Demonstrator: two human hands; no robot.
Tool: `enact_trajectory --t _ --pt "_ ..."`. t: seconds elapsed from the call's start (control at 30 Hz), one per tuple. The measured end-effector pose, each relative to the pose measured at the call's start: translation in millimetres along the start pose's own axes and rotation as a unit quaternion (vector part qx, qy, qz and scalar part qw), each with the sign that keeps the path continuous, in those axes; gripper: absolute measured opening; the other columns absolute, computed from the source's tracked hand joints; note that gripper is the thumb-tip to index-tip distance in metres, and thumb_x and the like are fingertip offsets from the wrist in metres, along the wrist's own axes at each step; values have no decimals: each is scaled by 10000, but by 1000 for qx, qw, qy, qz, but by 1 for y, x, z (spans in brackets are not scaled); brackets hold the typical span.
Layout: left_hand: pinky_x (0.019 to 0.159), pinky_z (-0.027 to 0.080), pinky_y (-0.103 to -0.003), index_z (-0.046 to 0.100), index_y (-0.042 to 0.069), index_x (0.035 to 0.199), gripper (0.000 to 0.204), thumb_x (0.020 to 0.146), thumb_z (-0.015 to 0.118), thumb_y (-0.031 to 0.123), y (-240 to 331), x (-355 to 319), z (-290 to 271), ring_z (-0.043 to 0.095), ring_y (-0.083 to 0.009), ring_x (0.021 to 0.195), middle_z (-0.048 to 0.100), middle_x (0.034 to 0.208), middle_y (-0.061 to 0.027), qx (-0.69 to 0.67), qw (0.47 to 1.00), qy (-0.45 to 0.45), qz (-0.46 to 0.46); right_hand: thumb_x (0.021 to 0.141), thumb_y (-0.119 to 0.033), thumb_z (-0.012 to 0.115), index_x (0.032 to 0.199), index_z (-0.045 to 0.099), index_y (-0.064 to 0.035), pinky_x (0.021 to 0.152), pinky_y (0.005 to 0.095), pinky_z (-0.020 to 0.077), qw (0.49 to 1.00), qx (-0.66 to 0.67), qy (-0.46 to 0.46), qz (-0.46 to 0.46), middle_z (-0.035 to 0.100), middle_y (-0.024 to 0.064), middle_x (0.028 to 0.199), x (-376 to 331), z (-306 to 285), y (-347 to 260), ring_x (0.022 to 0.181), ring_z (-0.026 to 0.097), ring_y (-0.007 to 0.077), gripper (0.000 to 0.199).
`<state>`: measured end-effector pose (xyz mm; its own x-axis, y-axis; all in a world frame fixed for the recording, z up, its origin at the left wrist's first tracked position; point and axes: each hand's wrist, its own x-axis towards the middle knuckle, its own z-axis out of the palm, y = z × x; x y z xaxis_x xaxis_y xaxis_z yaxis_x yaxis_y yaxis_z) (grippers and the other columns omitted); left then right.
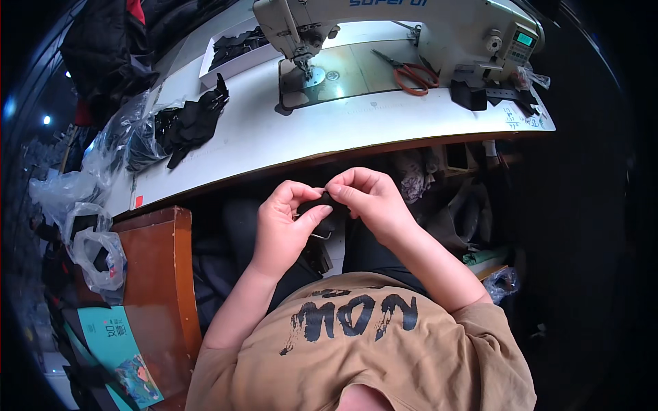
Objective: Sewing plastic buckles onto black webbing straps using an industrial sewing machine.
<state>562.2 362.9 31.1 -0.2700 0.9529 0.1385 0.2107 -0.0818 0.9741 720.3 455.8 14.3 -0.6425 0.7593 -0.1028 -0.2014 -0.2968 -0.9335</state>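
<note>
A small black cloth piece (pixel 322 202), likely light, soft and best held by its edges, is pinched above the lap (pixel 370 257) by the left hand (pixel 283 214) and right hand (pixel 377 204).

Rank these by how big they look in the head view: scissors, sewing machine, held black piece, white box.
1. Sewing machine
2. White box
3. Scissors
4. Black piece, judged by its visible part only; some is hidden.

The fabric piece (pixel 325 199) is black, the tabletop (pixel 253 140) white, the scissors' handles (pixel 403 67) orange, the shirt (pixel 439 353) tan with brushlike black lettering, the booklet (pixel 110 337) turquoise.
</note>
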Motion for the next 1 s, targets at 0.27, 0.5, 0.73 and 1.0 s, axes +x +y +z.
enact_trajectory --t 0.27,0.5,0.73,1.0 --pt "833 567 -260 610 2 958 125 900 707 -53 -7 -3 -1 669 -106 930 720 1060 -128 -109 994 13 29 979 -204 679 1061 688 -25 587 208 514 996 29 -11 84 710 27 905 -4 -7 -1 741 667 85 197" --pt "572 541 -198 541 21 984 118 976 655 52 4 2 -4 670 -83 685 716 899 -82 -161 985 1 -65 1025 -188 593 1081 650 1 523 186 513 956 118 -146 225 691 42 843 -2 -15 0 679 695 108 205" --pt "438 400 -132 558 53 974 111 960 668 52 4 3 -2 597 -14 645 715 988 -94 -144 985 -8 -99 984 -218 677 995 689 -67 515 182 459 994 -18 5 111 684 -22 824 5 -14 7 632 626 46 151" --pt "641 526 -196 606 11 917 112 918 718 11 2 6 1 625 -51 756 689 1016 -88 -134 985 4 -112 976 -239 696 972 708 -60 538 172 434 994 -97 39 32 657 -56 785 7 -5 -5 617 541 13 180"
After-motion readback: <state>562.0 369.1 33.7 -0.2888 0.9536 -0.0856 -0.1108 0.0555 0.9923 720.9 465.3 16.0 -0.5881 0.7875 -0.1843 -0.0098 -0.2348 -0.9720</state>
